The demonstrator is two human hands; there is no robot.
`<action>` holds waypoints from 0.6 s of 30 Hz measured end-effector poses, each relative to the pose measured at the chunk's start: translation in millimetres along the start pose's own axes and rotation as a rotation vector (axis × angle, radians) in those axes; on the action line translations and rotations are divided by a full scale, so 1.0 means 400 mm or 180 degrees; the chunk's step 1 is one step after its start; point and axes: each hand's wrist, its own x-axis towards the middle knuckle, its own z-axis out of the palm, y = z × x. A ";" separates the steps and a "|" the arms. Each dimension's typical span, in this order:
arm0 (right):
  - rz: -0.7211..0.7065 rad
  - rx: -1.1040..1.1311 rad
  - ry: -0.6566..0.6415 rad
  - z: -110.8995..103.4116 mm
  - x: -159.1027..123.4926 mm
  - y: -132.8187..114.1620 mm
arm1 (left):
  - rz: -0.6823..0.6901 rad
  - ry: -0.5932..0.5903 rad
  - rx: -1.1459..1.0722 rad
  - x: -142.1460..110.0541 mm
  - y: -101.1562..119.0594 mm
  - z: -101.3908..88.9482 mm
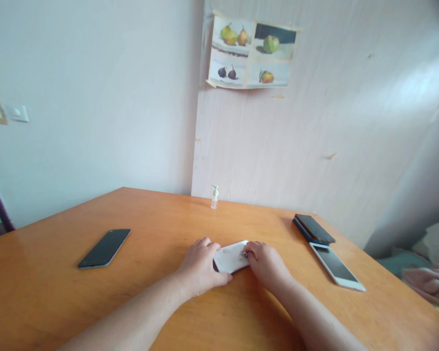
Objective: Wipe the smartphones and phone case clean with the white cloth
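Note:
A white phone [231, 257] lies back side up on the orange wooden table [157, 219], in the middle. My left hand [201, 268] rests against its left edge, fingers curled around the side and thumb along its near corner. My right hand [265, 263] grips its right edge, fingertips pinched on the back near a small dark spot. Both forearms reach in from the bottom of the view.
A black phone [104, 248] lies at the left. At the right lie a dark phone [313, 228] and a white-framed phone [336, 266], end to end. A small pump bottle [214, 197] stands at the back by the wall. Fruit pictures [252, 52] hang above.

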 end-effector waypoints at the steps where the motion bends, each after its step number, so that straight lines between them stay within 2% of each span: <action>1: 0.0083 -0.0065 -0.0035 -0.004 0.000 0.001 | 0.0013 0.0011 0.0004 0.000 0.000 0.000; 3: -0.0075 -0.0089 -0.0165 -0.006 -0.008 -0.016 | 0.0023 -0.0007 0.0006 -0.001 0.001 -0.001; 7: -0.1014 0.0230 -0.0400 0.004 -0.039 -0.077 | 0.0083 -0.0057 -0.0022 -0.002 0.000 -0.007; 9: -0.1173 0.0290 -0.0409 0.006 -0.043 -0.084 | 0.0112 -0.0054 -0.0024 -0.003 0.001 -0.009; 11: -0.0946 0.0152 -0.0322 0.002 -0.034 -0.066 | 0.0096 -0.0057 -0.0014 -0.003 0.003 -0.010; 15: -0.0089 -0.0236 -0.0071 -0.005 -0.011 -0.021 | 0.0066 -0.0075 -0.0015 -0.004 0.006 -0.012; 18: -0.0083 0.0222 0.0011 0.005 -0.011 -0.025 | 0.0073 -0.0101 -0.0030 -0.006 0.007 -0.012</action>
